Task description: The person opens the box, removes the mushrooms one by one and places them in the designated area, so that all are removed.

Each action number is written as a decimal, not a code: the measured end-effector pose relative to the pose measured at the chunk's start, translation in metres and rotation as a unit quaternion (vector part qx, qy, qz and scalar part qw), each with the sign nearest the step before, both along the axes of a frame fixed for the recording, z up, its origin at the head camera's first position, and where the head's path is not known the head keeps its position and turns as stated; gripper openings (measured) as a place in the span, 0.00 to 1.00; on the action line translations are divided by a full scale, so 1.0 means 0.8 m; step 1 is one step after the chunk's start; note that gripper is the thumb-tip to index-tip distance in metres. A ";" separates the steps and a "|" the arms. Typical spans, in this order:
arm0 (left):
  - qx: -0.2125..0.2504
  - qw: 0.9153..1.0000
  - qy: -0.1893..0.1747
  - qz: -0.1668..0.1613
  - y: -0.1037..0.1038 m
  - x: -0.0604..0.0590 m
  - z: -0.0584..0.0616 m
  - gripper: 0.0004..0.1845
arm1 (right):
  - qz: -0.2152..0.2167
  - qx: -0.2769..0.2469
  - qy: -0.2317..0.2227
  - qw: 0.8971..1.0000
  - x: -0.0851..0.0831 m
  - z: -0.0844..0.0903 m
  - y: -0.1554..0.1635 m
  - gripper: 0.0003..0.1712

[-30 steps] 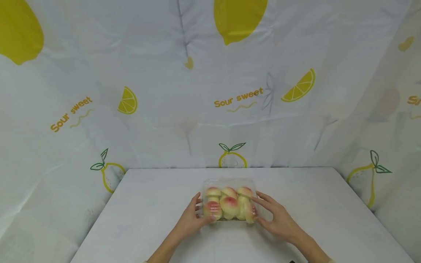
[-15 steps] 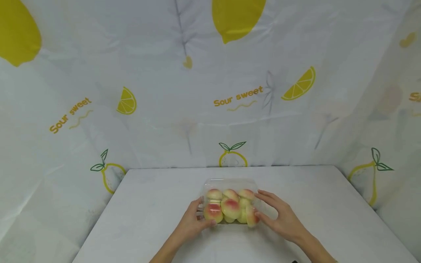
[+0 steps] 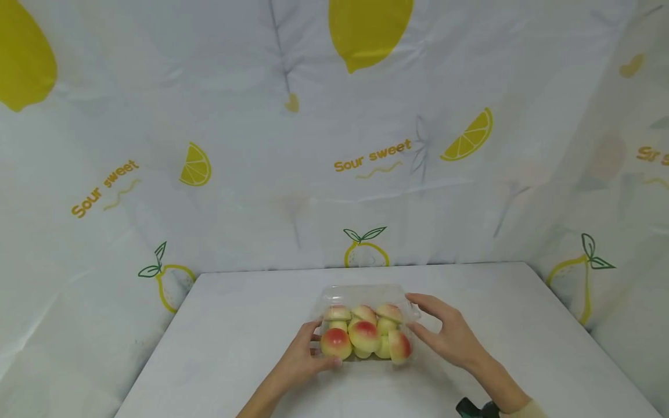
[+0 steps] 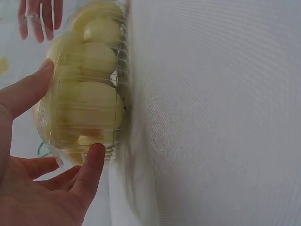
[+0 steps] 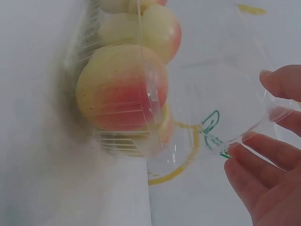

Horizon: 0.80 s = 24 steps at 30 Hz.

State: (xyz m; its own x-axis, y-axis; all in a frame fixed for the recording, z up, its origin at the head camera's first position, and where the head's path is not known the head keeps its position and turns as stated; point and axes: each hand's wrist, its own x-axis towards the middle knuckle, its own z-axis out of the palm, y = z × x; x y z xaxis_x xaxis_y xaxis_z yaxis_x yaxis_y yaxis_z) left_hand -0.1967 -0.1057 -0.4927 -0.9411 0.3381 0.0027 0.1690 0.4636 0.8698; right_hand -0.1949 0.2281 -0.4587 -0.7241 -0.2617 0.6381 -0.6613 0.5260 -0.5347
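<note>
Fingers (image 3: 413, 327) around peach-filled clamshell (image 3: 366, 299)

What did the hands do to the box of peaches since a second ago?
The right hand has lifted off the side of the clear box and now pinches the lid's edge, pulling it up and open. The left hand still holds the box's left side. The box, full of peaches, stays in the same place on the white table.

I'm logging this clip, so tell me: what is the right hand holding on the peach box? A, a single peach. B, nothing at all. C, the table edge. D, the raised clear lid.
D: in the right wrist view the right hand has its fingers on the clear lid, lifted off the peaches.
</note>
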 end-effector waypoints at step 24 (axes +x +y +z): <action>-0.018 1.000 0.004 -0.006 -0.003 0.005 0.005 0.54 | -0.032 -0.054 -0.041 0.997 -0.046 0.012 -0.001 0.21</action>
State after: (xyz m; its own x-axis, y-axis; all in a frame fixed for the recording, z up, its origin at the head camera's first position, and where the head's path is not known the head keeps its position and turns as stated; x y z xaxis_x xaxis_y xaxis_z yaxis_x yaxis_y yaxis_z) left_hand -0.1927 -0.1083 -0.4890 -0.9372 0.3489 -0.0016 0.1819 0.4926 0.8510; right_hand -0.2318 0.2274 -0.4487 -0.7885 -0.1463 0.5974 -0.5797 0.5016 -0.6422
